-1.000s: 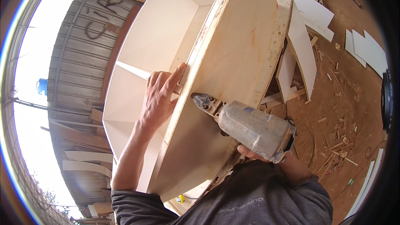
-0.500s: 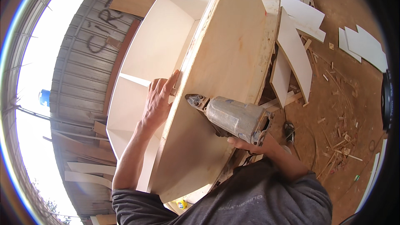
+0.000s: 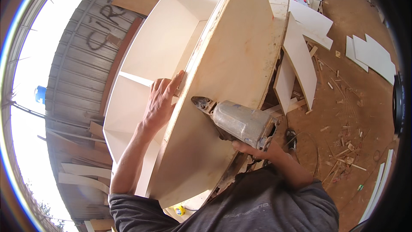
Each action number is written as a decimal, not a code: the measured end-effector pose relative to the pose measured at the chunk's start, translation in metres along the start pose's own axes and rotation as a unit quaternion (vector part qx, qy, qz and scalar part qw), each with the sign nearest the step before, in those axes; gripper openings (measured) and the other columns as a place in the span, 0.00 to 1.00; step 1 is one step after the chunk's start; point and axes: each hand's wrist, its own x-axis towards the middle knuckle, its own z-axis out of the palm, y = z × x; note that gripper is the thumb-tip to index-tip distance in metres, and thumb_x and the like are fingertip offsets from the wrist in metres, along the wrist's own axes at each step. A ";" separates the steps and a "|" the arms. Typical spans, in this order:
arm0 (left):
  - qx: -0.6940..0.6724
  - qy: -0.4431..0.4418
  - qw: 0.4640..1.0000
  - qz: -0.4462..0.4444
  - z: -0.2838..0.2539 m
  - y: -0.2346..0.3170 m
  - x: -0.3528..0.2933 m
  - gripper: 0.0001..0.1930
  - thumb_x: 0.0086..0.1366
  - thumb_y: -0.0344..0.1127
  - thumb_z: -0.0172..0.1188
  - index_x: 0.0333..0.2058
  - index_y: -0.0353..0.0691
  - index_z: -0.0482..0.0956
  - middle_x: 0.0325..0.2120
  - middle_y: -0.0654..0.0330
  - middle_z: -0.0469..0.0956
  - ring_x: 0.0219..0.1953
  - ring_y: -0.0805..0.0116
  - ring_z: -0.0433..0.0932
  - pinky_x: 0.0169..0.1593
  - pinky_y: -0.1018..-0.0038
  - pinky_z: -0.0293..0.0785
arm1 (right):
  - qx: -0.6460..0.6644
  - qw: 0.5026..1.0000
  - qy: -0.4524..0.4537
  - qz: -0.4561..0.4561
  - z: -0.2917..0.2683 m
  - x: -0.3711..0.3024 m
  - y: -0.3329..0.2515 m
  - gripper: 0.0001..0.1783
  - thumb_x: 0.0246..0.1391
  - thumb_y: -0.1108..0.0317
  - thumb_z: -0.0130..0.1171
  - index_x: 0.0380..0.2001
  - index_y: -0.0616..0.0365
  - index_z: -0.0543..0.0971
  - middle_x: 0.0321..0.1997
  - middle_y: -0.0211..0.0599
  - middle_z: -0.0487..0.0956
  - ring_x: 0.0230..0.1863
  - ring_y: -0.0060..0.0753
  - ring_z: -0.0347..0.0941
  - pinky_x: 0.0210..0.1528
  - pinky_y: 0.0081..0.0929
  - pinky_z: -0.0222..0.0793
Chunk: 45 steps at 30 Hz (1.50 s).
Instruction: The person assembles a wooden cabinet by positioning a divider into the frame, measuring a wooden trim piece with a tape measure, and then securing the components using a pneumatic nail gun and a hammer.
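A large cream-white cabinet carcass (image 3: 159,38) with open compartments lies tilted before me. My left hand (image 3: 161,105) is closed over a thin shelf divider (image 3: 136,78), where it meets the side panel (image 3: 231,56). Its index finger lies along the panel's edge, and the thumb is partly hidden. My right hand (image 3: 249,148) is wrapped round a worn grey nail gun (image 3: 244,122); the tool's body hides most of the fingers. The nail gun's nose points at the panel face, close to its long edge, below my left fingertips. I cannot tell whether the nose touches.
White boards (image 3: 298,60) lean beside the cabinet at right, and more white sheets (image 3: 371,56) lie on the brown floor. Wood scraps (image 3: 347,150) litter the ground. Boards (image 3: 86,176) rest against a corrugated metal wall (image 3: 71,81) at left. A yellow round object (image 3: 179,210) sits below the cabinet.
The view has shifted slightly, so the surroundings sit a little differently in the picture. Both hands and the nail gun keep their places on the cabinet.
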 end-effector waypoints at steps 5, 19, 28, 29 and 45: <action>-0.011 -0.049 0.997 -0.062 -0.008 0.006 -0.001 0.39 0.54 0.31 0.68 0.65 0.48 0.62 0.42 0.56 0.73 0.50 0.56 0.70 0.58 0.59 0.63 | -0.062 0.996 0.063 -0.007 -0.014 -0.008 -0.010 0.32 0.55 0.47 0.62 0.54 0.60 0.74 0.56 0.48 0.75 0.58 0.48 0.71 0.60 0.39 0.65; -0.013 -0.001 0.906 -0.424 -0.043 0.129 0.031 0.23 0.58 0.25 0.62 0.54 0.40 0.73 0.51 0.51 0.73 0.53 0.49 0.74 0.51 0.61 0.75 | -0.264 0.892 0.320 0.180 -0.352 0.169 0.037 0.43 0.55 0.56 0.61 0.68 0.61 0.54 0.27 0.44 0.78 0.20 0.32 0.74 0.24 0.31 0.72; 0.143 0.142 0.861 -0.467 0.012 0.127 0.041 0.24 0.51 0.22 0.67 0.50 0.38 0.79 0.37 0.55 0.79 0.38 0.58 0.77 0.44 0.64 0.73 | -0.536 0.818 0.192 0.080 -0.634 0.403 0.168 0.37 0.52 0.53 0.57 0.60 0.60 0.60 0.43 0.62 0.79 0.42 0.61 0.78 0.46 0.48 0.73; 0.160 0.124 0.858 -0.472 0.010 0.129 0.043 0.24 0.51 0.24 0.68 0.50 0.39 0.79 0.37 0.56 0.79 0.38 0.58 0.77 0.45 0.64 0.72 | -0.556 0.808 0.172 0.092 -0.622 0.427 0.181 0.41 0.53 0.54 0.56 0.66 0.58 0.55 0.53 0.66 0.75 0.54 0.65 0.72 0.57 0.50 0.66; 0.204 0.127 0.828 -0.506 0.020 0.146 0.052 0.21 0.54 0.24 0.66 0.49 0.39 0.76 0.42 0.51 0.77 0.44 0.52 0.76 0.49 0.59 0.72 | -0.689 0.715 -0.021 0.112 -0.615 0.536 0.267 0.34 0.60 0.47 0.48 0.67 0.38 0.57 0.46 0.61 0.78 0.49 0.64 0.74 0.50 0.57 0.69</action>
